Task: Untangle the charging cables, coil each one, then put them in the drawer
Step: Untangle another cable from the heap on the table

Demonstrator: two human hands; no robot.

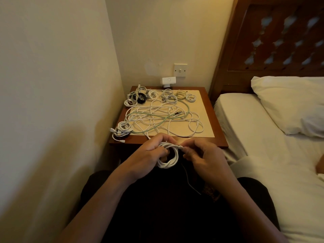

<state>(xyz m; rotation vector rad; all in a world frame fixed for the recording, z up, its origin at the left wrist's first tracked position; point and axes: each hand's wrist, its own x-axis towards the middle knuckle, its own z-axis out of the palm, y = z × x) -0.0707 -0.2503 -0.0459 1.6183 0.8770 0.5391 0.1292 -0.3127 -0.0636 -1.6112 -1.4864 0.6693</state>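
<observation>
My left hand [149,151] grips a coil of white cable [169,157] in front of the bedside table [219,135]. My right hand [201,155] pinches that cable's end at the coil's upper right. A tangle of white cables [164,118] with one pale green cable [154,128] lies spread over the table's middle. Several small coiled cables [169,97] sit along the back, a black coil [141,99] at the back left, and one white coil [122,129] at the front left corner. The drawer is hidden from view.
A wall closes the left side. A bed with white sheet [254,130] and pillow [289,102] lies right of the table. A wall switch [180,70] and a white plug adapter [168,81] sit behind the table. A thin dark cord [189,179] hangs over my lap.
</observation>
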